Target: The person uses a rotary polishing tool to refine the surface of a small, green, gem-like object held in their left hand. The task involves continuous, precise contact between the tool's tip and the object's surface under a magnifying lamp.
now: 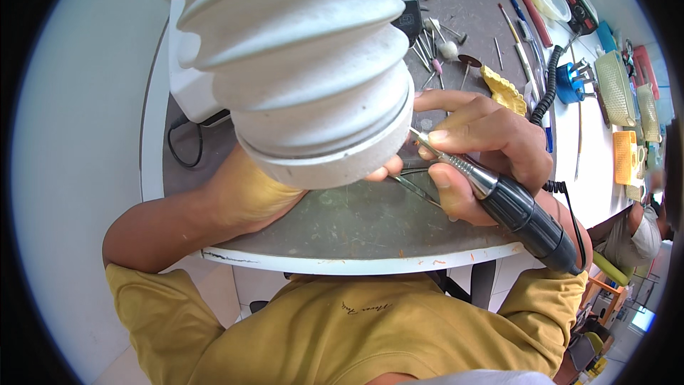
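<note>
Black-and-silver pen-shaped handpiece [519,210], pinched in my right fingers [481,134], slants from lower right toward mid-frame; behind the white ribbed hose [313,64], I can't tell what my left hand [258,187] holds.

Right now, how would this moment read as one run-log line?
right hand: holds silver-black handpiece | left hand: mostly hidden behind white ribbed tube, grip unclear | beyond right hand: yellow arch-shaped model

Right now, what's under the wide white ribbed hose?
Under the wide white ribbed hose, part of the left hand shows over the dark grey tabletop. The rest of that hand, and anything it may hold, is covered.
</note>
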{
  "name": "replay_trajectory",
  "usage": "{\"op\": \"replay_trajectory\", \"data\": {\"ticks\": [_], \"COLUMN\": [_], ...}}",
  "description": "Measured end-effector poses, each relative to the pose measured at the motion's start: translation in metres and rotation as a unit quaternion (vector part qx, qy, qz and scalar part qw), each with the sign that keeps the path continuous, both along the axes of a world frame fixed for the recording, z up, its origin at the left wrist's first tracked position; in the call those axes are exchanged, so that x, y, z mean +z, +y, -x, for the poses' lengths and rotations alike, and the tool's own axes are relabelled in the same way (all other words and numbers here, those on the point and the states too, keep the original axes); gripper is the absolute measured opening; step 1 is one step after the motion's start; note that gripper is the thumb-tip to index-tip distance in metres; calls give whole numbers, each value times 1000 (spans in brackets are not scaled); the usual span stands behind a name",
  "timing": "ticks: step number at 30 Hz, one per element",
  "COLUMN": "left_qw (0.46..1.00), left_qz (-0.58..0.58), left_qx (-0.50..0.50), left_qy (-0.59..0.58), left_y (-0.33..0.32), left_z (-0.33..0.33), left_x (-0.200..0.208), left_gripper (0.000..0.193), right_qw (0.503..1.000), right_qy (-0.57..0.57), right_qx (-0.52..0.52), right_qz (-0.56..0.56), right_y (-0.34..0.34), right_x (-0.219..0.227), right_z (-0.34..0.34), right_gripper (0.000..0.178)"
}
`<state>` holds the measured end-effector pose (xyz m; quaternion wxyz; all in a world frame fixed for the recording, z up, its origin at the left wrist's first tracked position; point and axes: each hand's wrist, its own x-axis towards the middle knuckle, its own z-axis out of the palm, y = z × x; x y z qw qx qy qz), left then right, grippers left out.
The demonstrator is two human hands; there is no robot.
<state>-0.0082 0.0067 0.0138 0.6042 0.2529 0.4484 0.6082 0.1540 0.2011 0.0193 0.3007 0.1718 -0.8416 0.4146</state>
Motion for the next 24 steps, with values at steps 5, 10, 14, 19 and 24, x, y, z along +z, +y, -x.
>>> {"op": "replay_trajectory", "data": {"ticks": [5, 10, 14, 19, 24], "left_qw": [993, 987, 984, 984, 984], "left_qz": [25, 50, 54, 43, 19], "left_qx": [77, 96, 63, 33, 6], "left_qy": [89, 117, 155, 169, 176], "left_y": [-13, -12, -8, -6, -8], "left_z": [-5, -4, -3, -5, 0], "left_x": [-23, -29, -18, -5, -10], "left_gripper": [40, 39, 40, 41, 39], "right_qw": [1000, 1000, 998, 999, 1000], "right_qy": [-5, -5, 20, 13, -12], "right_qx": [4, -12, -48, -26, 15], "right_qz": [-2, 7, 34, 42, 7], "right_y": [1, 0, -5, -4, 1], "right_x": [4, 4, 1, 0, -1], "right_z": [-2, -2, 1, 1, 1], "right_gripper": [23, 23, 22, 22, 22]}}
